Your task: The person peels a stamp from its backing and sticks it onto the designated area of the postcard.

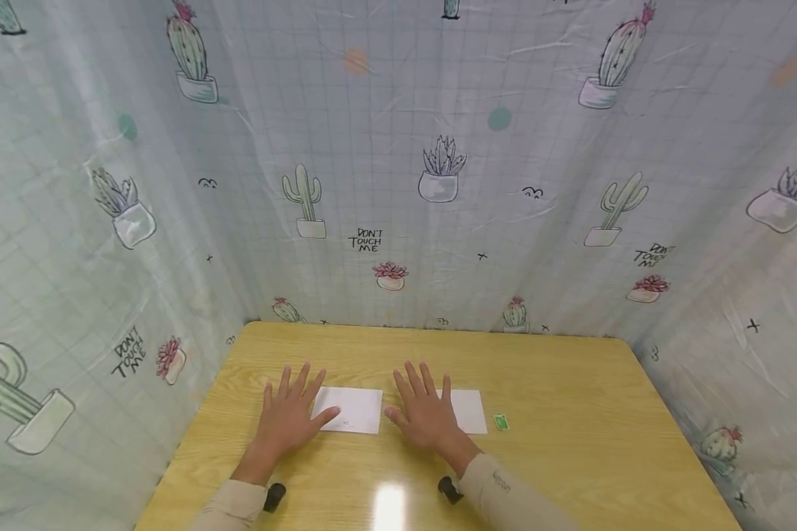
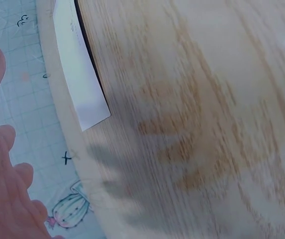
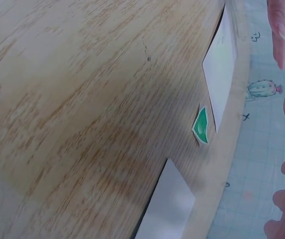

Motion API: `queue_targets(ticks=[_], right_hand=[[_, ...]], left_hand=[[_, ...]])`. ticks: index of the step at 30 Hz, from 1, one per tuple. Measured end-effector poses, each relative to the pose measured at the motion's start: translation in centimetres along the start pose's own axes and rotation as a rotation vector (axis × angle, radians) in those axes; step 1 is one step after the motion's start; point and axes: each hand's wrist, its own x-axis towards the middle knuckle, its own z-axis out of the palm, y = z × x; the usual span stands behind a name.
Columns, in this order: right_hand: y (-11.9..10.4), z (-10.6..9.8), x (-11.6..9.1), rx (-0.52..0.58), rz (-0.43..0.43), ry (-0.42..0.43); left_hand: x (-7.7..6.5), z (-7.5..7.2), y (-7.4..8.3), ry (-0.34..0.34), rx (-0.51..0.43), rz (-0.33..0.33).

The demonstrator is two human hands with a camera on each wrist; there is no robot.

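Note:
My left hand [image 1: 287,420] is spread flat above the table, its thumb over the left end of a white card [image 1: 357,410]. Fingers apart, my right hand [image 1: 430,419] hovers over the left part of a second white card [image 1: 468,413], hiding some of it. Neither hand holds anything. A small green stamp-like piece with a white border [image 1: 501,422] lies just right of the second card. In the right wrist view, a green white-edged piece [image 3: 201,126] lies between the two cards; my right hand largely covers that spot in the head view.
The wooden table [image 1: 571,413] extends to both sides, with a bright light reflection near its front. A cactus-print curtain [image 1: 398,184] surrounds the back and sides. Black bands [image 1: 274,497] sit at both wrists, beside beige sleeves [image 1: 229,505].

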Motion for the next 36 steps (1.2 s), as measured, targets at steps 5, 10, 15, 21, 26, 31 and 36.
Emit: queue_targets(ticks=[5,10,15,21,26,31,36], right_hand=[[0.0,0.1,0.0,0.007,-0.002,0.008],[0.0,0.1,-0.1,0.015,0.004,0.010],[0.1,0.1,-0.2,0.005,-0.002,0.012],[0.1,0.2,-0.2,0.007,-0.008,0.012],[0.1,0.6,-0.1,0.015,0.002,0.004],[0.1,0.9,-0.1,0.018,0.004,0.008],[0.2,0.9,-0.2,0.018,-0.002,0.003]], left_hand=[[-0.2,0.3,0.2,0.021,0.015,0.004],[-0.2,0.5,0.1,0.015,0.003,0.003],[-0.2,0.7,0.0,-0.005,-0.001,-0.009],[-0.1,0.8,-0.2,-0.009,0.009,-0.009],[-0.1,1.0,-0.4,-0.016,0.000,-0.010],[0.0,1.3,-0.5,-0.029,-0.006,-0.016],[0.0,1.3,-0.4,-0.032,-0.006,-0.022]])
